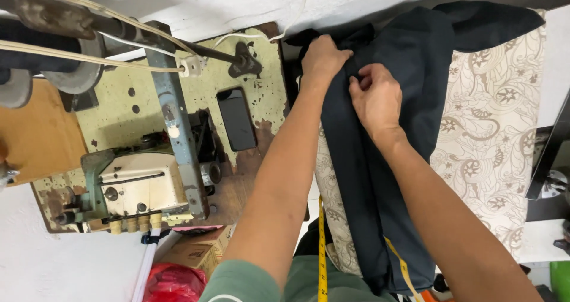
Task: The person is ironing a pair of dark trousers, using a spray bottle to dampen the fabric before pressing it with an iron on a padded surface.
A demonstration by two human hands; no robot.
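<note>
garment (pixel 409 70) on padded board (pixel 499 136) | sewing machine (pixel 142 183) left | phone (pixel 236 119) between

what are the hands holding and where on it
Both hands grip the dark navy garment near its far end: left hand on its left edge, right hand pinching a fold mid-cloth.

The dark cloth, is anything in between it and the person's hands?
Nothing visible. Both hands rest directly on the dark cloth near its far end: the left hand presses down on it, and the right hand pinches a fold. The yellow measuring tape hangs nearer the body, apart from both hands.
</note>
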